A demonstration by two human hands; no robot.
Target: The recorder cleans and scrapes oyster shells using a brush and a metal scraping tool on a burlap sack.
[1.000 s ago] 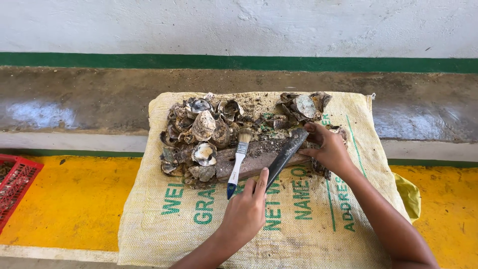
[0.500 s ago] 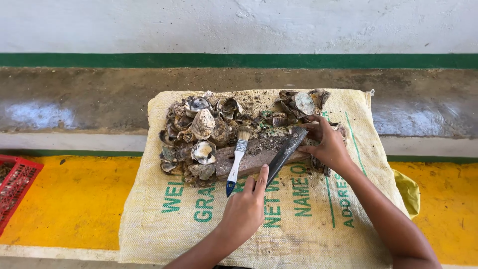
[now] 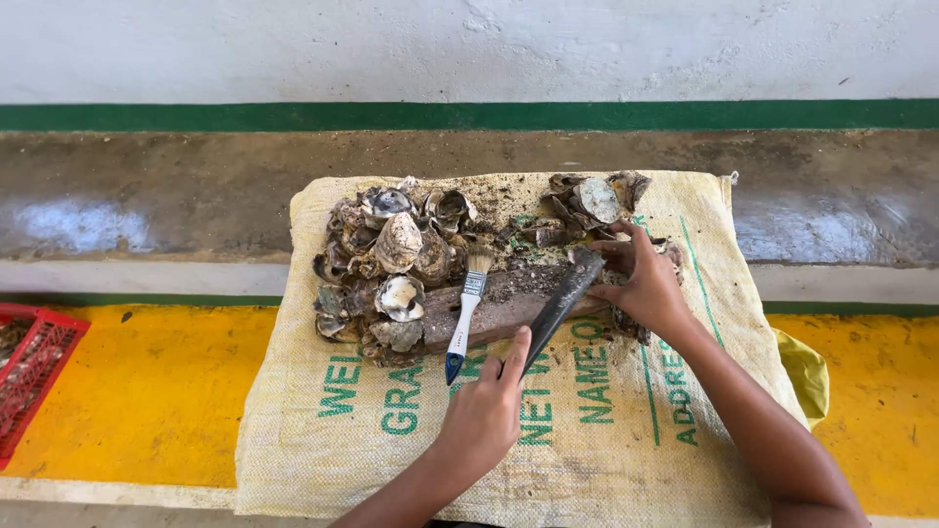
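Gripping the knife (image 3: 559, 308), left hand (image 3: 486, 416) clenches; right hand (image 3: 646, 288) pinches its blade end.

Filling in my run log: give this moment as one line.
left hand: grips dark blade | right hand: on shell at wooden block | paintbrush: resting on block | sack: underneath

red crate (image 3: 34, 376) cut by left edge — both forearms run off bottom edge; knife handle hidden in hands.
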